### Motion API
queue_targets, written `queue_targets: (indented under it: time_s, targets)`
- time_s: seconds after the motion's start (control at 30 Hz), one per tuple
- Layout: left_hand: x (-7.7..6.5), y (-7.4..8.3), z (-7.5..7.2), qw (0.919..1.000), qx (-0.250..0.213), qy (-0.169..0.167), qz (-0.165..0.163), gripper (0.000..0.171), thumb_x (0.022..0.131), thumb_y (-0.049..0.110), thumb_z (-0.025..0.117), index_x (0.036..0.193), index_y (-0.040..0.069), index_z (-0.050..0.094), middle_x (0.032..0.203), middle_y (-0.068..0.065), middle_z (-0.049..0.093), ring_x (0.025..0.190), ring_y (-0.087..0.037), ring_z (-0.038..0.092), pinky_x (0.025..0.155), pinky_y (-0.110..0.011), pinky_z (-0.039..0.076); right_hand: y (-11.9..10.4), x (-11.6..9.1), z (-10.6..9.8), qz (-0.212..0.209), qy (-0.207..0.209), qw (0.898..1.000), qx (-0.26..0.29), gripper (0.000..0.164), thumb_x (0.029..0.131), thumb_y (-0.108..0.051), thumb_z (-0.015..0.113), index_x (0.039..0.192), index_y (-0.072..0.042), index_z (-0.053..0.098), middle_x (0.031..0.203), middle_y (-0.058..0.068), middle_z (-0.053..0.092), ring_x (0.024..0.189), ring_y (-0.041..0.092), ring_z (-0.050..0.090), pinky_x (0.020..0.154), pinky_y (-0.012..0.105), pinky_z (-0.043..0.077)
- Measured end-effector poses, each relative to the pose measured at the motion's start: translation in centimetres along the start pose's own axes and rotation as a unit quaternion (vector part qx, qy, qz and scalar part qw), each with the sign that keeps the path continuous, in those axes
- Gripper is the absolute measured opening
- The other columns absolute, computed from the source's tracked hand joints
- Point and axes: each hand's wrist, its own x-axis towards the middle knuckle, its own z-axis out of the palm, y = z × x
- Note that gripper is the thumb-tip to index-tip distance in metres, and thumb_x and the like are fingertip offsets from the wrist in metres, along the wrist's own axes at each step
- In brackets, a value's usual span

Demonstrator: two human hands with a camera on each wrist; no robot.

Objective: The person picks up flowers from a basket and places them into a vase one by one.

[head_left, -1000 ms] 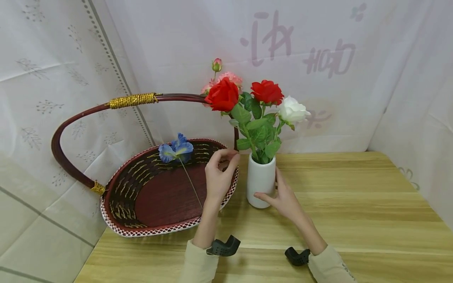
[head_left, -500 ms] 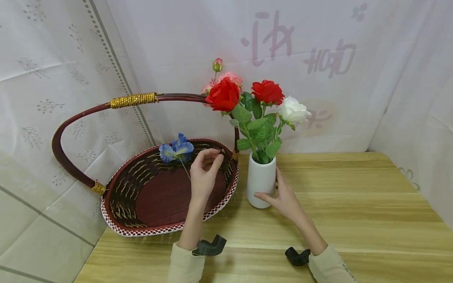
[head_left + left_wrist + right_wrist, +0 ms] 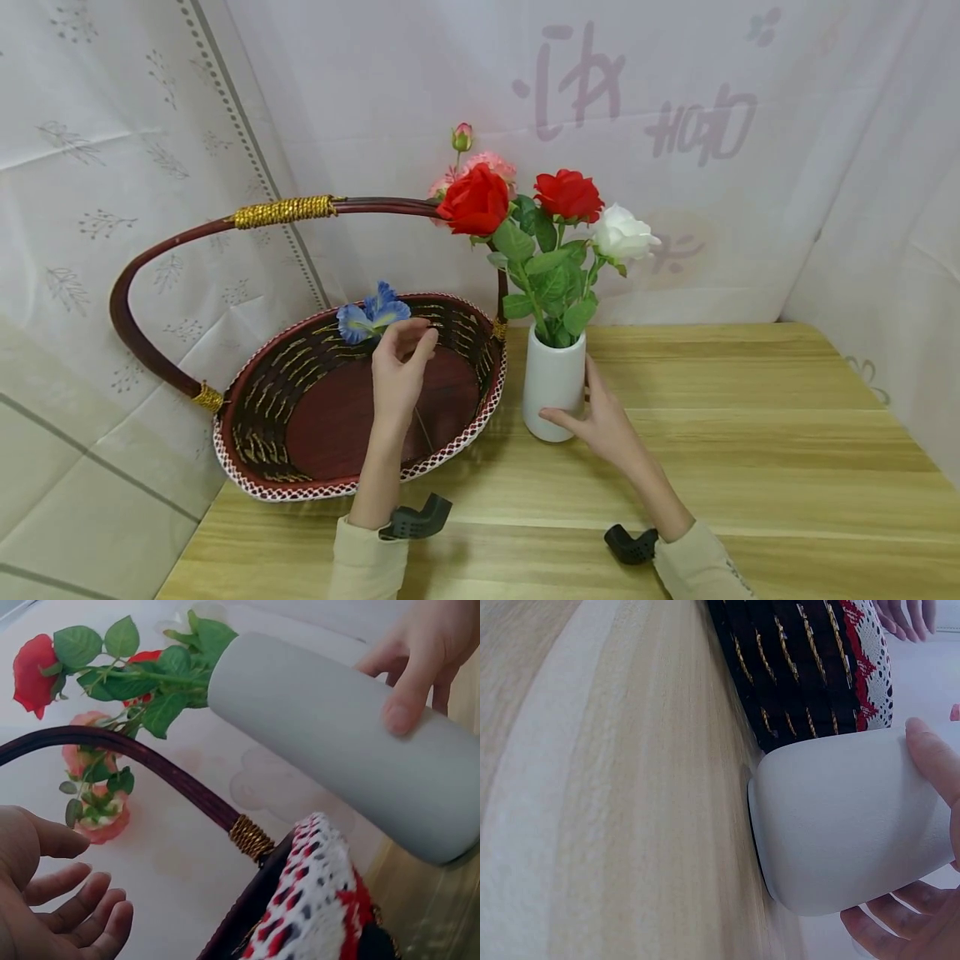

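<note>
My left hand (image 3: 397, 371) hovers over the brown woven basket (image 3: 258, 492), close to a blue artificial flower (image 3: 366, 317). In the left wrist view its fingers (image 3: 90, 911) are loosely bent, with nothing between them and the thumb. The flower's thin stem (image 3: 424, 427) slants down across the basket and is partly hidden behind that hand. My right hand (image 3: 606, 421) grips the lower side of a white vase (image 3: 551, 383), thumb in front and fingers around the far side. Red roses (image 3: 568, 197), a white rose (image 3: 622, 233) and green leaves rise from the upright vase.
The basket's tall handle (image 3: 283, 213), wrapped in gold cord, arches up behind the left hand. Pink flowers (image 3: 491, 167) show behind the front red rose, near the handle's right end. A wooden table (image 3: 750, 433) supports everything, with patterned cloth (image 3: 712, 233) hanging behind.
My left hand has moved left from beside the vase to over the basket, near the blue flower. My right hand and the vase have stayed in place.
</note>
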Motion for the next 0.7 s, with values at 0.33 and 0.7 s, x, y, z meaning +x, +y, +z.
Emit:
queue_targets:
  time_s: [0.33, 0.7]
  targets:
    - [0.2, -0.1, -1.4, 0.9997, 0.0, 0.0, -0.026, 0.03, 0.099, 0.011, 0.067, 0.124, -0.005, 0.061, 0.107, -0.01, 0.063, 0.095, -0.025, 0.064, 0.081, -0.029, 0.058, 0.2, 0.0, 0.1, -0.006, 0.0, 1.0, -0.003, 0.111, 0.083, -0.038, 0.085, 0.163, -0.012, 0.011, 0.157, 0.019, 0.035, 0.136, 0.037, 0.045, 0.105, 0.056, 0.046]
    - [0.5, 0.2, -3.7, 0.9985, 0.002, 0.028, -0.046, 0.033, 0.101, 0.013, 0.064, 0.128, -0.004, 0.058, 0.115, -0.011, 0.06, 0.096, -0.014, 0.064, 0.081, -0.022, 0.057, 0.2, 0.0, 0.1, -0.009, 0.001, 1.0, -0.001, 0.111, 0.084, -0.038, 0.085, 0.163, -0.014, 0.011, 0.157, 0.018, 0.036, 0.137, 0.037, 0.045, 0.105, 0.056, 0.047]
